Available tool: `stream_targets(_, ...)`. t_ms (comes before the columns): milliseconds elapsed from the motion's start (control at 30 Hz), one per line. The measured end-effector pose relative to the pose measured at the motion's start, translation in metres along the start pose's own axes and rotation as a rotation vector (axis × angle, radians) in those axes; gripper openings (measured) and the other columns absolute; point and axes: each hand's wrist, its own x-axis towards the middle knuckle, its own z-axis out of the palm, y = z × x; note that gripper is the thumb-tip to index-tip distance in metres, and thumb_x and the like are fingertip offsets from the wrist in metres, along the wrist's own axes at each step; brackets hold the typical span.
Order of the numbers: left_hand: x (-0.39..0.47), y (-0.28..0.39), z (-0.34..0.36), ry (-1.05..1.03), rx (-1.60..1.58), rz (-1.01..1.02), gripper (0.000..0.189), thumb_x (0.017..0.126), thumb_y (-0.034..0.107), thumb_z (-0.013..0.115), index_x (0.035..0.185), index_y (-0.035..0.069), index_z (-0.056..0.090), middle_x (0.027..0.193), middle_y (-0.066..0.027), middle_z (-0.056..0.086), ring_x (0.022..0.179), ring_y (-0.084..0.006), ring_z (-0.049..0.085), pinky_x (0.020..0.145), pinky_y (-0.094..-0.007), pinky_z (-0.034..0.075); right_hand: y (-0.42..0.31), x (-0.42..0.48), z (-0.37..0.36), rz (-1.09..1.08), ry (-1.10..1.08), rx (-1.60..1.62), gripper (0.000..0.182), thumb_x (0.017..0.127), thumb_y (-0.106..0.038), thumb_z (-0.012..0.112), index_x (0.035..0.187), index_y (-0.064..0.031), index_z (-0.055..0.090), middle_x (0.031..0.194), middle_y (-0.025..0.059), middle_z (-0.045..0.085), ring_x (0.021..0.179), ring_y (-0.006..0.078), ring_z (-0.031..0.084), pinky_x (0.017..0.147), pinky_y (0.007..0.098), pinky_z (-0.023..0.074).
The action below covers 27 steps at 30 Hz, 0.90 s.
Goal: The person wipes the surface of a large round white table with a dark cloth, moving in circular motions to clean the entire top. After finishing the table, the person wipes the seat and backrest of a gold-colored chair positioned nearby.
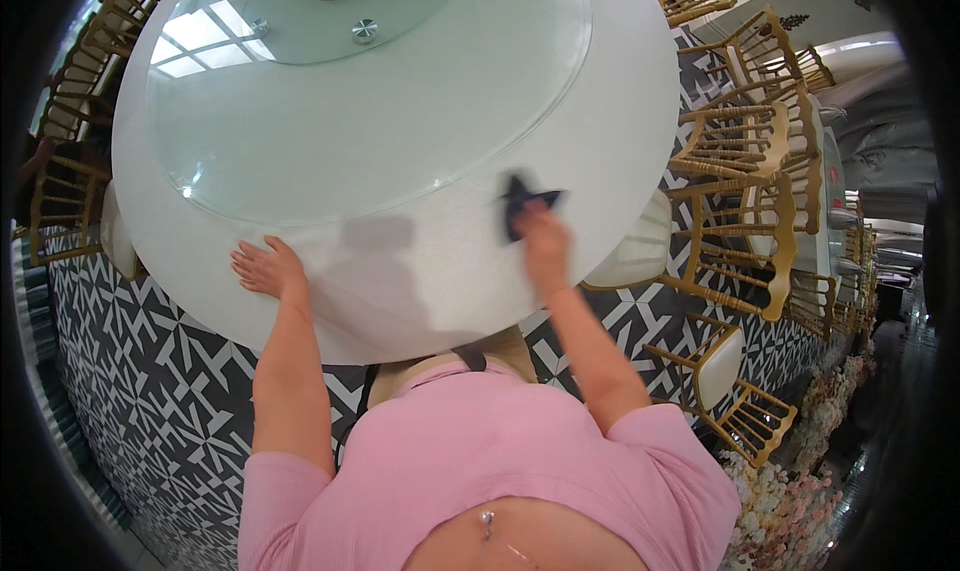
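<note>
My right hand (545,245) grips a dark cloth (517,209) over the white rim of a round table (465,271). Both the hand and the cloth are blurred. Flat on the same rim, further left, rests my left hand (271,267), its fingers apart and nothing in it. A large round glass turntable (360,136) covers the middle of the table, just beyond both hands. Part of a smaller glass disc with round metal fittings (364,31) shows at the top of the view.
Gold spindle-back chairs (739,245) with pale seats crowd the right side. Another chair (64,203) stands at the left edge. Black-and-white patterned tiles (172,391) cover the floor. Pale artificial-looking flowers (787,496) fill the lower right.
</note>
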Motion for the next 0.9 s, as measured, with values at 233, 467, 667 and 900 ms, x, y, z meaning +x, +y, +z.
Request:
stream_targets(233,0.003,0.003,0.013,0.025,-0.015,0.004,0.06,0.087,0.045,0.04,0.134,0.008,0.036,0.14,-0.0164,0.032,0.131,-0.0316,0.026,0.104,-0.0503,0.021,0.148,-0.026,-0.144,1.182,0.398,-0.032,0.036,0.08,-0.001,0.05,0.114,-0.0088,0.06,0.107,0.01,0.063,0.087,0.0245,0.063,0.078,0.0326,0.0482)
stream_targets(467,0.008,-0.001,0.011,-0.087,-0.054,-0.006,0.064,0.087,0.048,0.04,0.137,0.008,0.032,0.143,-0.0153,0.027,0.134,-0.0303,0.022,0.106,-0.0491,0.016,-0.004,-0.013,-0.068,0.28,0.067,0.249,0.044,0.071,0.01,0.048,0.11,-0.0069,0.06,0.113,0.0097,0.056,0.104,0.024,0.054,0.089,0.0308,0.0424)
stream_targets(667,0.015,0.001,-0.002,-0.212,-0.089,-0.009,0.07,0.084,0.048,0.047,0.138,0.007,0.029,0.145,-0.0163,0.022,0.134,-0.0311,0.02,0.107,-0.0479,0.016,-0.092,-0.024,-0.028,-0.334,-0.412,0.291,0.038,0.068,-0.002,0.058,0.103,-0.0139,0.062,0.115,0.0068,0.055,0.104,0.0259,0.052,0.086,0.0377,0.0394)
stream_targets(900,0.008,-0.006,-0.012,-0.205,-0.177,0.035,0.067,0.081,0.036,0.056,0.136,0.006,0.031,0.144,-0.0186,0.022,0.133,-0.0324,0.021,0.107,-0.0459,0.019,-0.086,-0.018,-0.006,-0.435,-0.729,0.239,0.051,0.067,-0.02,0.068,0.117,-0.0225,0.056,0.142,0.0079,0.031,0.132,0.0282,0.025,0.107,0.0488,0.0197)
